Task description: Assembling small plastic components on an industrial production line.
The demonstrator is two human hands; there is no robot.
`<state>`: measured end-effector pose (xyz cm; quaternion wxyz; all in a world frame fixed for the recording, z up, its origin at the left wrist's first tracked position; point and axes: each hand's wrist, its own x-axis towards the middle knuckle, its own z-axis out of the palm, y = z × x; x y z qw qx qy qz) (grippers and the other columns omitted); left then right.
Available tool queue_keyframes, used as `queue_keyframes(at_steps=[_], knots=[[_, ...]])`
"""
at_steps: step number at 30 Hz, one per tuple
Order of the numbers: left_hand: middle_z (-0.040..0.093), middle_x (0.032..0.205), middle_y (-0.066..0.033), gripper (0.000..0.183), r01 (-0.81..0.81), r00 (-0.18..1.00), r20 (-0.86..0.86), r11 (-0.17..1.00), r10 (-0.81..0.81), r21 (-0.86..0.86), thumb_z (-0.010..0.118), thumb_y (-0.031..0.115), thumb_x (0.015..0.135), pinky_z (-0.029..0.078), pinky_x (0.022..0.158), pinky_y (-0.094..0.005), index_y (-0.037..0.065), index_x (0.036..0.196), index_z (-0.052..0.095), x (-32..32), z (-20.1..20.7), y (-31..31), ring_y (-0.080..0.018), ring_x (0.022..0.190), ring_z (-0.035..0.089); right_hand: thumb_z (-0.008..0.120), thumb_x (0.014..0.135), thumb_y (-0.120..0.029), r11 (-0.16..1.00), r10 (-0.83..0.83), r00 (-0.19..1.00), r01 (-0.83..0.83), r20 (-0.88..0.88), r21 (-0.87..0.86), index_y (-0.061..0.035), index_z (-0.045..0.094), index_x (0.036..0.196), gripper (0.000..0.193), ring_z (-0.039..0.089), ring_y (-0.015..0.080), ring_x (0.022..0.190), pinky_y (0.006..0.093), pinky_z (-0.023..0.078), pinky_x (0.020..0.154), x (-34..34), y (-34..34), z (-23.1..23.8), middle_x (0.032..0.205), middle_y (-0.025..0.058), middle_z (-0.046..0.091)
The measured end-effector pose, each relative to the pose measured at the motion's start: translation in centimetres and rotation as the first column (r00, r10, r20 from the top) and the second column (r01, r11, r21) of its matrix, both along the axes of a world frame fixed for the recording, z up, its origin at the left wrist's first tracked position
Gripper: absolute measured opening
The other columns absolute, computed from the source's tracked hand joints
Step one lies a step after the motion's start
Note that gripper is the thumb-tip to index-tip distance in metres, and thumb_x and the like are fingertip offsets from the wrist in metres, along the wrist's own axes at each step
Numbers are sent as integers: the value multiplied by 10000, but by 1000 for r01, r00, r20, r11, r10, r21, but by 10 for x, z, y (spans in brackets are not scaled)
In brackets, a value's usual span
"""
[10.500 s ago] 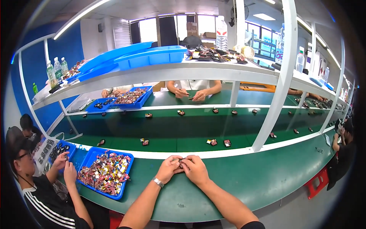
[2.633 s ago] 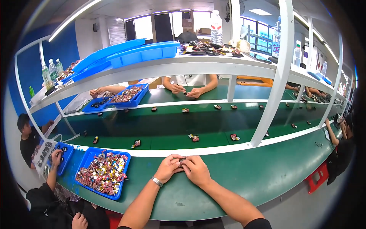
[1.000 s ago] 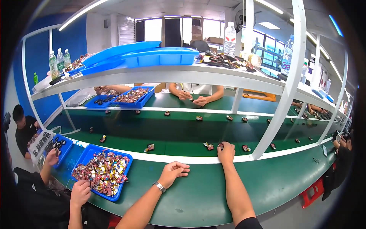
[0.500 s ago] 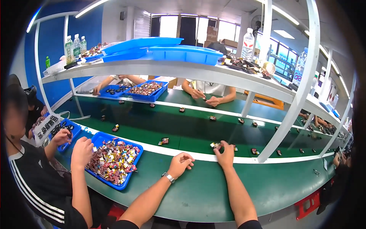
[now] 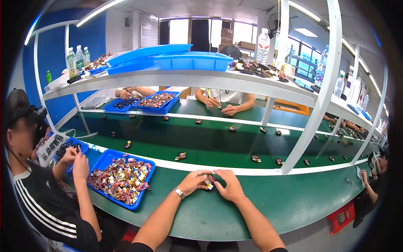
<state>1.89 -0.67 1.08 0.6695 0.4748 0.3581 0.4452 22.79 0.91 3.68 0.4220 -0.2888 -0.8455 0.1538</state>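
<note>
In front of me, above the green tabletop, my left hand (image 5: 194,182) is closed on a small part (image 5: 210,181) with a dark red body and a yellow-and-white patch. The part shows between its thumb and fingers. My right hand (image 5: 230,185) is close beside it on the right, fingers stretched toward the part and the thumb apart from the index finger. Whether its fingertips touch the part I cannot tell. Left of my left hand stands a blue tray (image 5: 152,168) heaped with similar dark red, yellow and white parts.
Beyond a white rail (image 5: 235,171), a dark green belt (image 5: 176,140) carries scattered small parts. A slanting white post (image 5: 312,119) and a shelf (image 5: 201,77) rise over it. A co-worker's hands (image 5: 75,161) are at the left; another person's hands (image 5: 222,108) work across the belt.
My right hand has come back from the belt's edge toward my left hand, bringing the small part. My left hand has closed on that part. The view has shifted slightly.
</note>
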Motion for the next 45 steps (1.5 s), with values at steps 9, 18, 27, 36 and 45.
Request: queue_keyframes(at_steps=[9,18,27,36,45], knots=[[598,1148,-109,288,-136,991,-14,990,135,-39,469,77,979,539,941,-392,29,1263,477,11,4,-3,-210,1071,620,717,762,-100,971,-218,971,205,101,123,-102,657,1069,312,634,261,894,376,549,730,-24,-7,-11,1001,60,633],[597,1183,-97,333,-205,979,24,977,204,62,396,10,991,540,956,-368,13,1311,485,13,-3,-12,-183,1071,606,692,776,-96,982,-86,993,71,82,173,-129,656,1040,268,623,247,939,364,544,751,-15,-1,-12,1087,44,621],[579,1217,-127,299,-166,986,1,983,166,83,412,4,977,535,952,-372,41,1267,475,15,4,-10,-212,1117,594,734,761,-87,999,2,997,1,75,-37,-128,699,919,166,580,278,1057,378,527,831,-10,11,-9,1168,68,588],[567,1234,-137,389,-39,998,46,992,34,118,487,-56,901,505,997,-395,32,1277,438,6,2,-12,-214,1125,584,690,810,-89,995,23,999,-21,22,-101,-73,702,936,128,560,268,1099,376,510,886,-12,6,-9,1174,61,597],[595,1203,-109,323,-40,998,42,999,39,26,443,-37,950,518,976,-382,57,1259,456,7,-1,-12,-201,1130,583,686,823,-101,980,105,994,-105,-7,-168,-74,692,922,102,543,272,1120,370,501,901,-6,6,-11,1232,63,579]])
